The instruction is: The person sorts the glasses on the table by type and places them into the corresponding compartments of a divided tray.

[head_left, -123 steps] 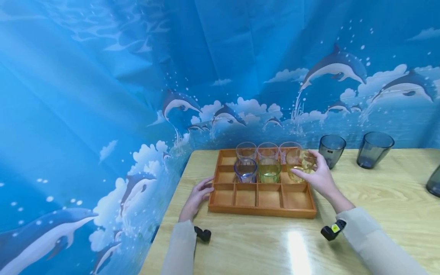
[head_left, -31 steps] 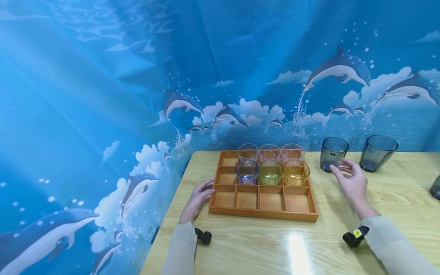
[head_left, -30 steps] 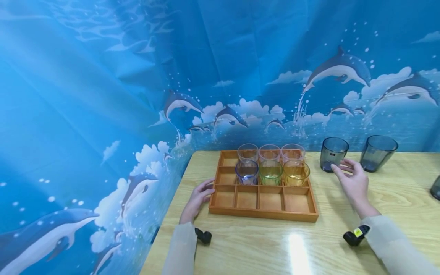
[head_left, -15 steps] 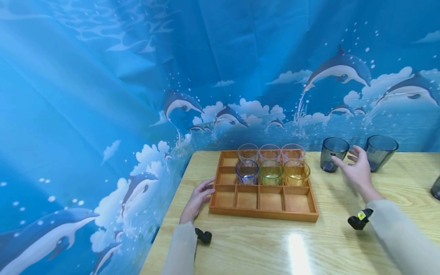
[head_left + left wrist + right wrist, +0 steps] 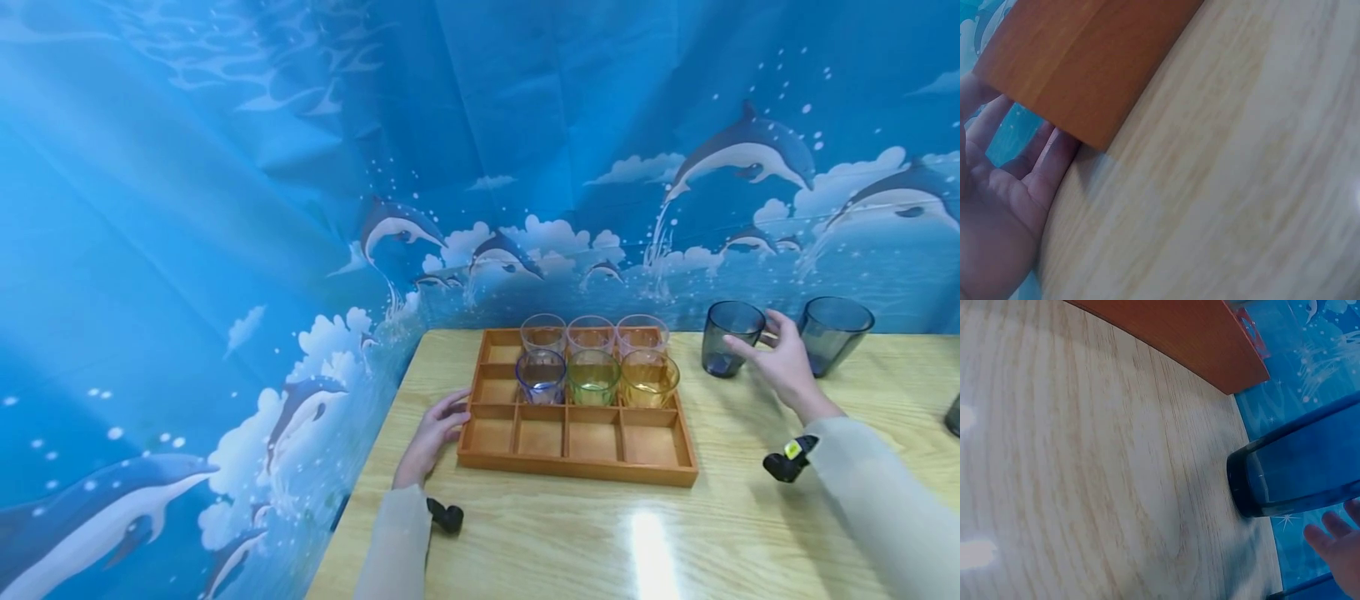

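Observation:
My right hand (image 5: 787, 367) is at the right side of a dark grey-blue glass tumbler (image 5: 726, 354), its thumb in front of the wall and fingers beyond the far side. In the right wrist view, fingertips (image 5: 1319, 537) show just off the tumbler (image 5: 1304, 465), which stands upright on the table. My left hand (image 5: 429, 437) rests its fingers against the left side of a wooden compartment tray (image 5: 577, 468). A blue glass (image 5: 540, 379), a green glass (image 5: 593, 379) and a yellow glass (image 5: 648, 379) stand in its middle row.
Three clear, pink-tinted glasses (image 5: 543, 331) occupy the tray's back row. Another dark tumbler (image 5: 832, 337) stands right behind my right hand, and part of a dark glass (image 5: 954, 415) shows at the right edge. A dolphin-print backdrop (image 5: 525, 167) hangs behind the wooden table (image 5: 555, 542).
Earlier my right hand held the yellow glass over the tray; it now stands in the middle row. That hand has moved right to the dark tumbler and up along it. The left stays put.

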`<state>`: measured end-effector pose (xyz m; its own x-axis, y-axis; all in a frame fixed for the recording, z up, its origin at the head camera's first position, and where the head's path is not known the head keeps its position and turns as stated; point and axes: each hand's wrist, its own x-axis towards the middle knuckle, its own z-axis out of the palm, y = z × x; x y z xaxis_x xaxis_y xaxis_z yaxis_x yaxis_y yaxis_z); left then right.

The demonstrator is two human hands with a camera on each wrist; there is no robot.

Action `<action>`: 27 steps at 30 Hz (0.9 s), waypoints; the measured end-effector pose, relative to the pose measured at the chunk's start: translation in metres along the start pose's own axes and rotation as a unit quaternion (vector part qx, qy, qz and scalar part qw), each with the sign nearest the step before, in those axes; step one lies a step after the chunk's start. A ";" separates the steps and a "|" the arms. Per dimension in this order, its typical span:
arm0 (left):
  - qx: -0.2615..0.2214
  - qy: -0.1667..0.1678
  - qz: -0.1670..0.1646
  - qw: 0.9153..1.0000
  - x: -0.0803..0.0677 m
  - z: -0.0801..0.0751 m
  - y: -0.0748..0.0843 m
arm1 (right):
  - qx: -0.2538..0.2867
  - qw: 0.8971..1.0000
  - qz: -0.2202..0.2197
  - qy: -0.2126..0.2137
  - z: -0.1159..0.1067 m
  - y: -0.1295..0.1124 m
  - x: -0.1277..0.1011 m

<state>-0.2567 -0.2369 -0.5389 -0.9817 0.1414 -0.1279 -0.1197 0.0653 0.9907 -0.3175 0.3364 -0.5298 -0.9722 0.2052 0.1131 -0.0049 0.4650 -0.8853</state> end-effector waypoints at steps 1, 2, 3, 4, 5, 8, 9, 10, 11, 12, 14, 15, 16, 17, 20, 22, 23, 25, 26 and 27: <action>-0.002 0.002 -0.002 1.000 0.000 0.000 0.000 | -0.002 1.000 0.002 0.000 0.001 0.003 0.003; -0.004 0.004 -0.005 1.000 0.000 0.000 0.000 | 0.000 1.000 -0.001 -0.004 0.001 0.006 0.005; -0.007 0.005 -0.006 1.000 0.000 0.000 0.001 | 0.003 1.000 -0.001 -0.007 0.002 0.008 0.008; -0.009 0.005 -0.009 1.000 -0.001 0.000 0.001 | 0.005 1.000 -0.002 -0.010 0.002 0.009 0.010; -0.013 0.005 -0.011 1.000 -0.001 0.000 0.002 | 0.007 1.000 -0.001 -0.013 0.002 0.009 0.010; -0.021 -0.005 -0.015 1.000 -0.002 0.000 0.004 | 0.015 0.999 0.001 -0.031 -0.001 -0.003 0.005; -0.023 -0.011 -0.015 1.000 -0.003 0.000 0.006 | 0.014 0.999 0.005 -0.037 -0.003 -0.010 0.002; -0.022 -0.016 -0.015 1.000 -0.004 0.001 0.009 | 0.013 0.999 0.003 -0.043 -0.004 -0.018 -0.001; -0.023 -0.020 -0.014 0.999 -0.006 0.001 0.011 | 0.012 0.999 0.002 -0.049 -0.005 -0.026 -0.005; -0.022 -0.023 -0.015 0.999 -0.007 0.002 0.014 | 0.010 0.998 0.002 -0.057 -0.006 -0.034 -0.008; -0.020 -0.027 -0.017 0.999 -0.010 0.003 0.020 | 0.000 0.998 0.002 -0.067 -0.006 -0.046 -0.013; -0.017 -0.028 -0.016 0.999 -0.012 0.003 0.022 | -0.004 0.997 -0.001 -0.072 -0.007 -0.051 -0.015; -0.015 -0.028 -0.017 0.999 -0.013 0.004 0.024 | -0.003 0.997 -0.005 -0.076 -0.007 -0.055 -0.016; -0.013 -0.028 -0.017 0.999 -0.014 0.004 0.025 | -0.007 0.997 -0.004 -0.079 -0.007 -0.057 -0.017; -0.009 -0.028 -0.017 0.999 -0.016 0.005 0.027 | -0.008 0.996 -0.006 -0.085 -0.007 -0.061 -0.015; -0.009 -0.027 -0.019 0.999 -0.016 0.005 0.027 | -0.003 0.996 -0.009 -0.088 -0.007 -0.060 -0.014; -0.008 -0.025 -0.018 0.999 -0.015 0.005 0.026 | -0.003 0.996 -0.010 -0.089 -0.007 -0.060 -0.013; -0.010 -0.021 -0.019 1.000 -0.014 0.004 0.025 | 0.003 0.996 -0.011 -0.090 -0.007 -0.059 -0.012; -0.009 -0.017 -0.018 1.000 -0.012 0.004 0.022 | 0.005 0.996 -0.013 -0.090 -0.006 -0.059 -0.012; -0.008 -0.015 -0.019 1.000 -0.012 0.004 0.021 | 0.008 0.996 -0.013 -0.088 -0.006 -0.058 -0.012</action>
<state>-0.2469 -0.2335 -0.5165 -0.9715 0.1682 -0.1670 -0.1598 0.0552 0.9856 -0.3037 0.3123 -0.4770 -0.9976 0.0383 0.0575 -0.0339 0.4543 -0.8902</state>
